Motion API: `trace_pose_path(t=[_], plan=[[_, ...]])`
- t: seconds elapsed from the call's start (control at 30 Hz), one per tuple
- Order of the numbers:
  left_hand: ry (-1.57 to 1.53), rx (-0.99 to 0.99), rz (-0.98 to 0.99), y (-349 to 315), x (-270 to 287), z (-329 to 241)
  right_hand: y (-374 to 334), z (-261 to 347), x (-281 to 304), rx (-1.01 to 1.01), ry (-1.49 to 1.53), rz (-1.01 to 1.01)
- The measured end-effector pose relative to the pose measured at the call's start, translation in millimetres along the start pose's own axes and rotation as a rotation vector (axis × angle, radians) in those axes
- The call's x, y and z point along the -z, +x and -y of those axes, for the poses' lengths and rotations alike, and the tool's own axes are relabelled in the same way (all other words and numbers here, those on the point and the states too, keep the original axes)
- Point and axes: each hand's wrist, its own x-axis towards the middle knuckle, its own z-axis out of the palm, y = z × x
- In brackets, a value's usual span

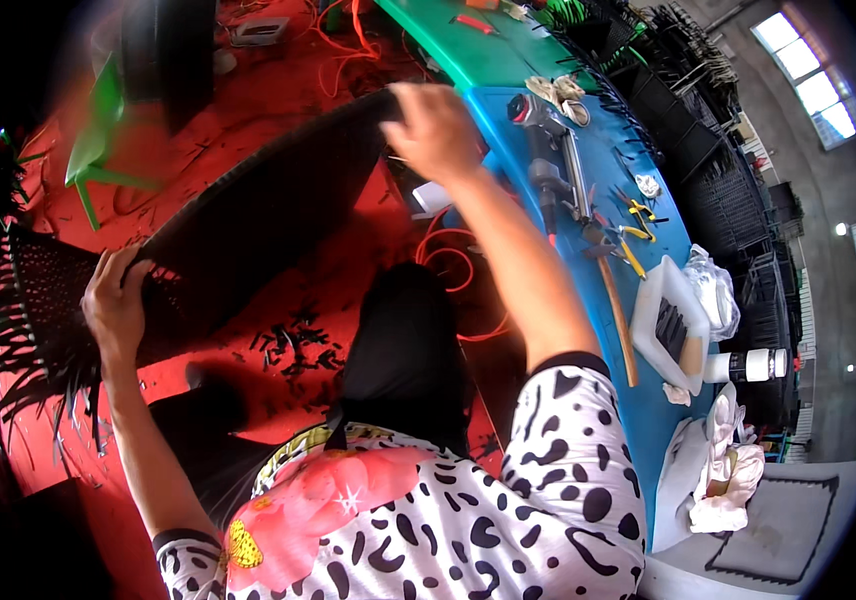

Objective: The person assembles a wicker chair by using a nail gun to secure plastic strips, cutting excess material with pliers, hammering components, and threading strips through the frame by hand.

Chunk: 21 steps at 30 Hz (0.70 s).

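A large dark woven panel (278, 190) stands tilted in front of me, with its upper edge running from lower left to upper right. At its left end the open mesh shows holes, and loose black strips (28, 370) hang down from it. My left hand (116, 300) is closed round the panel's edge near that mesh, thumb and fingers curled over it. My right hand (431, 130) grips the far right corner, fingers bent over the top. Much of the panel's face is in deep shadow, so its weave there cannot be made out.
A blue table (588, 290) at my right carries a nail gun (558, 150), yellow-handled pliers (638, 225), a hammer (608, 270) and a white tray (668, 325) of black pieces. Black scraps (298, 345) and an orange hose (448, 255) lie on the red floor. A green stool (98, 130) stands far left.
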Motion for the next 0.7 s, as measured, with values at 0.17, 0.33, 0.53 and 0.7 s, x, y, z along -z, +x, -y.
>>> trace_pose_path(t=[0.17,0.33,0.53,0.7], plan=[[0.05,0.018,0.062,-16.5,13.0,-6.7,-84.0,-112.8,73.8,-0.684,-0.44,0.377],[0.02,0.013,0.036,-33.5,15.4,-12.1,-63.8,-126.5,76.2,-1.236,-0.345,0.594],[0.203,-0.015,0.075,-36.7,18.4,-23.5,-121.9,-238.1,3.5,-0.751,-0.322,0.832],[0.148,-0.068,-0.004,-26.0,4.2,-33.3,-161.7,-259.7,39.8,-0.908,-0.403,0.436]])
